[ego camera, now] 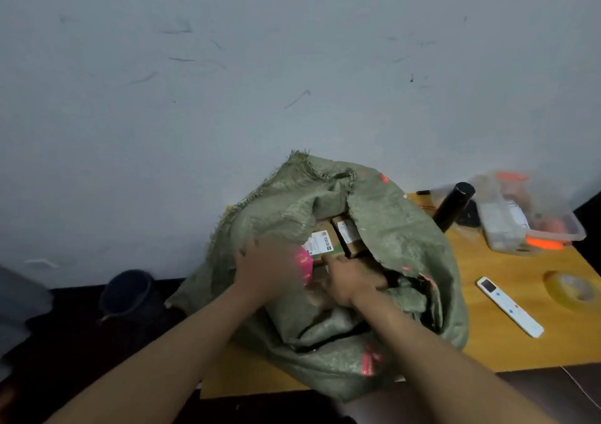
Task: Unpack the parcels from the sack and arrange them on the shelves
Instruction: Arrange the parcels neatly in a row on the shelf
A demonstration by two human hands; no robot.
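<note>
While the green woven sack (374, 261) slumps on the tabletop (507, 339), both hands (312, 274) reach into its mouth; whether either is closed on anything I cannot tell. Stiff, likely light cardboard parcels (328, 244) inside are best gripped by opposite edges.

both bare forearms reach forward and converge toward the middle. the left hand (265, 269) is blurred, palm down, fingers spread and loosely bent; whether it grips anything cannot be told. the right hand (353, 279) lies just beside it, back up, thumb pointing forward, fingers curled downward out of sight.
</note>
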